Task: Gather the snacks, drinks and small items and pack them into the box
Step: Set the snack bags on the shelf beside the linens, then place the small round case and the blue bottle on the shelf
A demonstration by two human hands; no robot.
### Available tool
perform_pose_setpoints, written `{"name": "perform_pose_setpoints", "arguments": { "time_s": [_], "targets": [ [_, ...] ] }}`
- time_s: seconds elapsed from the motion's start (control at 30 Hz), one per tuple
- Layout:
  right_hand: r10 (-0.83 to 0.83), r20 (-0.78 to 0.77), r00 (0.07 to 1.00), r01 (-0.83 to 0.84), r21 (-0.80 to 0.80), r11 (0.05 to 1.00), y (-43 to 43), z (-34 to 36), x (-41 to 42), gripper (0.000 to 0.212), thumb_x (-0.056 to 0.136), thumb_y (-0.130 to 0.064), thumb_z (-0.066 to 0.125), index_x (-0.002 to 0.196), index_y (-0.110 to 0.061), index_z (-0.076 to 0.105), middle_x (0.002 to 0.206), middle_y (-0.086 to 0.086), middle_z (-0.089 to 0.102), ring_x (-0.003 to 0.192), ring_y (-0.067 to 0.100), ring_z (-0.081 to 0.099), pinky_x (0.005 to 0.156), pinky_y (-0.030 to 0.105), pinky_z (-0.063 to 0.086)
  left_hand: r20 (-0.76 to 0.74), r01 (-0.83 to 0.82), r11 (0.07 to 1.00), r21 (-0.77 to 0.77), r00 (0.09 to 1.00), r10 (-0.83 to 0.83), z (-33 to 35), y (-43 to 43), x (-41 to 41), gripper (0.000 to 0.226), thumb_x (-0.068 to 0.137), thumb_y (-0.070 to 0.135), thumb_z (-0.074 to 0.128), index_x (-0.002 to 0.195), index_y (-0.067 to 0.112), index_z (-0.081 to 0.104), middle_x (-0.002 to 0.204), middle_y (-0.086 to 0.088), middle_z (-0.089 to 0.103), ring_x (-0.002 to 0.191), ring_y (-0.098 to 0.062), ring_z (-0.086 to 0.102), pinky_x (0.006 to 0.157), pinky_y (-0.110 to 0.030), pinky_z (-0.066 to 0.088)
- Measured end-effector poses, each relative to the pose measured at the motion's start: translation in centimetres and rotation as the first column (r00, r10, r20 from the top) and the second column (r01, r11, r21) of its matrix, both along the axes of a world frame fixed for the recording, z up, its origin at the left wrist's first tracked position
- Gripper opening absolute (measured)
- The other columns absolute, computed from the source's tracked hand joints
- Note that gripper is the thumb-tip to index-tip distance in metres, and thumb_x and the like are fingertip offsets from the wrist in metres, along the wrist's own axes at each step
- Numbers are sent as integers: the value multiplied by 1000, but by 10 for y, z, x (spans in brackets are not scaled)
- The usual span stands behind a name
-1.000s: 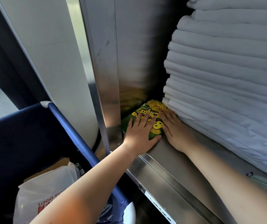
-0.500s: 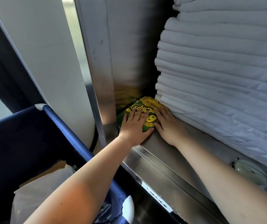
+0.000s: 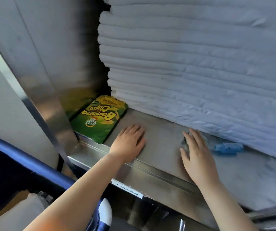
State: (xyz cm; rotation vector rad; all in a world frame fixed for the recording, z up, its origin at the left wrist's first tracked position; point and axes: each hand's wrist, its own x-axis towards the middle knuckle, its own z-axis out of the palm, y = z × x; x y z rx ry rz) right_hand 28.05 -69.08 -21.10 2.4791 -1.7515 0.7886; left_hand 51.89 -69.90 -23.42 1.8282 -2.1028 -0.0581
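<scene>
Banana chips bag (image 3: 100,120) just beyond left hand (image 3: 128,142) fingertips, untouched; right hand (image 3: 196,153) apart. Both hands flat, fingers straight, holding nothing.

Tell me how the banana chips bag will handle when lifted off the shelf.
The bag lies flat and thin, so probably light and floppy. Its glossy film on the steel shelf likely slides easily. Chips inside would probably crush under a hard squeeze.

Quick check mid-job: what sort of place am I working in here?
Probably a hotel housekeeping trolley: a tall stack of folded white linens on a stainless steel shelf, with a navy fabric laundry bag alongside.
</scene>
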Motion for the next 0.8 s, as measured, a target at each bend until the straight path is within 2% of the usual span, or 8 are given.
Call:
{"name": "perform_pose_setpoints", "arguments": {
  "time_s": [0.1,0.27,0.4,0.53,0.6,0.73,0.8],
  "targets": [
    [-53,3,999,53,-30,998,2,-3,-15,47,77,-4,72,121,-3,57,132,18,52,122,37,48,100,45,41,-8,-12,1000,0,1000,12,-1,0,3,47,98,40,38,142,23,41,151,4,33,140,-13,22,113,-26,9],
    [-113,-75,991,109,-55,993,-6,-1,-13,49,71,-5,75,118,-3,60,118,17,58,108,39,53,91,47,45,4,-20,1000,-13,1000,20,2,2,1,46,97,36,40,141,24,41,150,6,35,140,-11,22,112,-24,9],
    [-169,-197,966,164,-45,985,-14,5,-8,49,65,-2,76,113,-7,64,105,16,58,93,38,52,73,44,46,7,-19,1000,-10,1000,19,3,2,2,47,97,37,38,143,25,39,151,6,33,141,-11,21,112,-24,8],
    [-174,-295,940,174,-26,984,-18,10,-4,37,74,-8,71,110,-12,63,107,11,55,96,34,49,74,40,41,2,-22,1000,2,1000,22,1,2,2,47,97,37,37,143,26,38,151,6,32,141,-12,20,112,-24,8],
    [-138,-252,958,141,-8,990,-18,8,1,40,75,-11,73,113,-14,62,113,9,55,100,33,48,77,41,41,2,-26,1000,2,1000,26,0,2,2,47,97,37,37,143,26,38,151,6,32,141,-12,20,112,-25,9],
    [-12,-33,999,11,-41,999,-18,3,15,44,74,-6,74,116,-9,62,130,8,55,103,36,49,86,44,43,1,-25,1000,12,1000,25,0,1,2,48,97,38,36,143,26,38,151,6,32,141,-13,20,114,-27,9],
    [37,107,994,-30,-65,997,-19,1,20,43,77,-7,73,118,-8,59,129,5,58,103,34,49,92,38,40,-1,-25,1000,18,1000,25,-1,1,2,48,97,39,36,143,26,37,152,6,31,141,-13,19,114,-27,9]
  ]
}}
